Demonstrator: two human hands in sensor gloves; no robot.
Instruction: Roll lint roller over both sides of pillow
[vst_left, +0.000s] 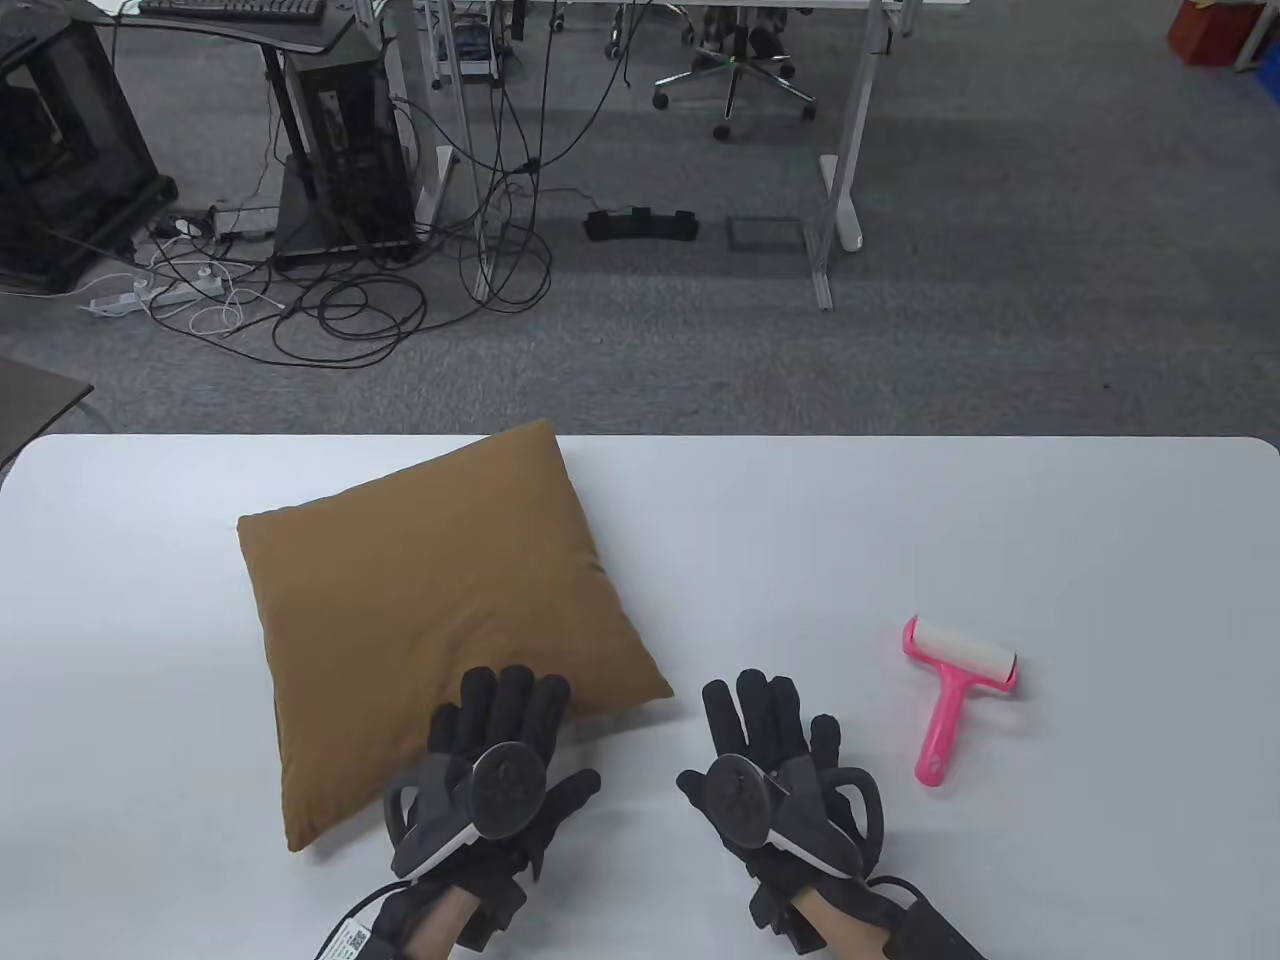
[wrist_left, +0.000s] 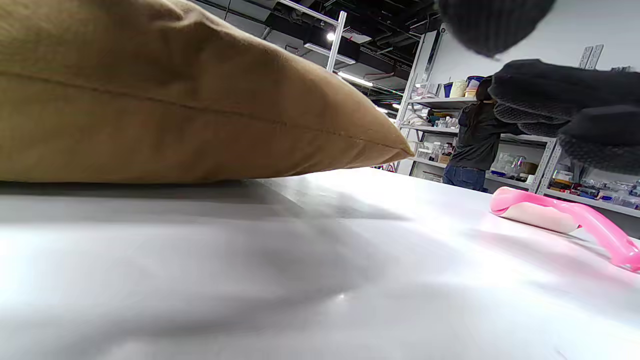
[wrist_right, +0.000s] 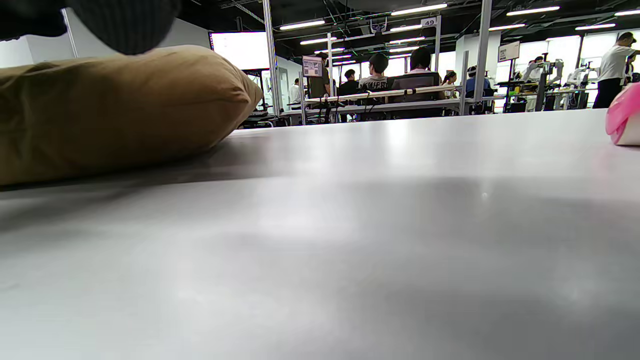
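We note first what the views withhold. In the left wrist view the tan square fabric pillow (wrist_left: 175, 100) runs off the top and left edges, so only its seamed side and one corner show. In that view the pink plastic lint roller with a white sticky drum (wrist_left: 560, 220) lies low on the right, its handle end cut by the frame edge, and dark gloved fingers (wrist_left: 565, 107) intrude at upper right; we cannot tell which hand they belong to. In the right wrist view only a pink-and-white sliver of the lint roller (wrist_right: 624, 122) enters at the right edge, and a dark blurred fingertip (wrist_right: 125, 22) hangs from the top left.

In the table view the pillow (vst_left: 440, 610) lies flat on the left half of the white table (vst_left: 1100, 560), turned at an angle. The lint roller (vst_left: 955, 690) lies on the table, well apart from the pillow, drum away from us and handle toward us.

The left hand (vst_left: 495, 775) lies palm down with fingers extended and spread, its fingers resting on the pillow's near edge; it grips nothing. The right hand (vst_left: 775, 775) is palm down over bare table between pillow and lint roller, fingers extended and spread, holding nothing. We cannot tell whether it touches the table.
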